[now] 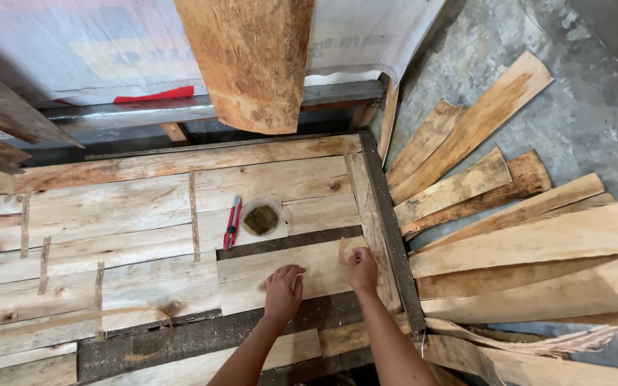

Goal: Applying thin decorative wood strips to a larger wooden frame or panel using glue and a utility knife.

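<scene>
Fingers of our right hand [361, 270] pinch a small strip of thin wood [345, 247] and press it onto a board [280, 266] — the strip sits just above the hand, near the right edge of the bench [109, 214]. Our left hand [282, 292] lies on the same board, just beside the right one, with its fingers curled in and nothing that we can see inside them.

We see the bench top is made of many pale boards laid side by side, with dark gaps between some of them. Thin strips [193, 214] are stuck across the seams. Above our hands sits a small round tub [260, 218] with dark yellow stuff in it, and just left of it lies a red knife [232, 222].

A long curly shaving [153, 342] lies at the lower left of the bench. To the right, a heap of loose planks [509, 214] fans out over the gray floor [581, 107] — well apart from our hands. One wide plank [252, 61] leans at the top, against a white sheet [73, 50].
</scene>
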